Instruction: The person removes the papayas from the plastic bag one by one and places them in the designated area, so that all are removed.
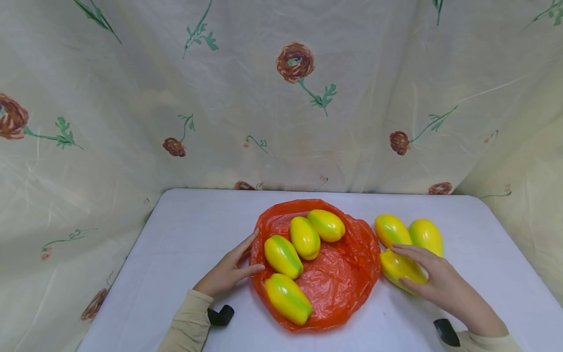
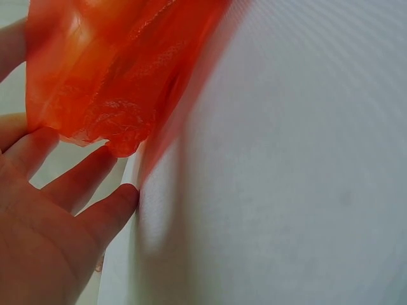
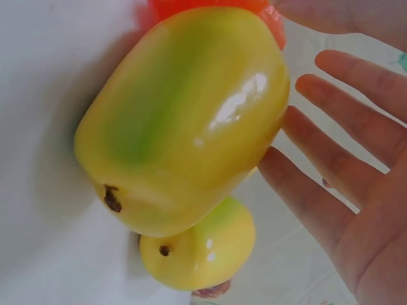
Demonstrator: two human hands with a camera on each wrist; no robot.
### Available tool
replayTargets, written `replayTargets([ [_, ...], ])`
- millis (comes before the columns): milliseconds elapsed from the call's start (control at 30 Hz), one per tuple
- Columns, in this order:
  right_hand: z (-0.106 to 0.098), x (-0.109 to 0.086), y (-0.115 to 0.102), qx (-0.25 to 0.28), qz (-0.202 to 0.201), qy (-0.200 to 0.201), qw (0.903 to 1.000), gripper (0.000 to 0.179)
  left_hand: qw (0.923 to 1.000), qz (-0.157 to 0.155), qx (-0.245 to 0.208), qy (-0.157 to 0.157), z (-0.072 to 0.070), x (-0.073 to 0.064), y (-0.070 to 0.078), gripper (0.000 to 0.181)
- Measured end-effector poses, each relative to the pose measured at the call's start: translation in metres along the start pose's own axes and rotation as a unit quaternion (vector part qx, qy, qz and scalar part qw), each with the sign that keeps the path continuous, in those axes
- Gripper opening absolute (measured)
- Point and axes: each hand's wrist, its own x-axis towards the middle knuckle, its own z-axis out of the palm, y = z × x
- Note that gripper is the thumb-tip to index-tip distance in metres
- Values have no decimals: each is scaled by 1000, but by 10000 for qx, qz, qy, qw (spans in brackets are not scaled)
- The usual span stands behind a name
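Note:
A red plastic bag [image 1: 338, 288] lies spread wide on the table, its mouth facing up. Inside it are several glossy yellow-green papaya-like fruits [image 1: 288, 299], grouped along its left and back. My left hand [image 1: 229, 269] is at the bag's left rim with fingers extended; in the left wrist view the fingertips [image 2: 127, 194] meet the bag's edge. To the right of the bag, my right hand [image 1: 433, 274] reaches over the nearest loose papaya-like fruit [image 1: 398, 268]. The right wrist view shows that fruit [image 3: 184, 121] beside spread, straight fingers [image 3: 318, 152], not enclosed by them.
Behind the nearest loose fruit stand two more, one at the left [image 1: 391, 230] and one at the right [image 1: 426, 235]. A white cloth covers the table [image 1: 184, 230]. Flower-printed curtains [image 1: 246, 98] hang behind and beside it. Black wrist devices [image 1: 221, 316] show at both sleeves.

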Motion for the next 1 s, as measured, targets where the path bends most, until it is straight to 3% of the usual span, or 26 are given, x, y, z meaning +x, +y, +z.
replayTargets([
  [333,-1,-3,-12,-76,-248,287,9993,61,10000,-2,-63,-22,1,-1,1,84],
  [600,3,-6,-29,-258,-936,649,9932,64,10000,15,-89,-28,-1,-1,1,83],
  [800,5,-5,-40,-320,-1325,688,9883,66,9998,171,29,-71,-1,-1,0,85],
  [1000,5,-3,-52,-356,-1469,579,9868,65,9997,199,81,-74,-1,-1,-1,84],
])
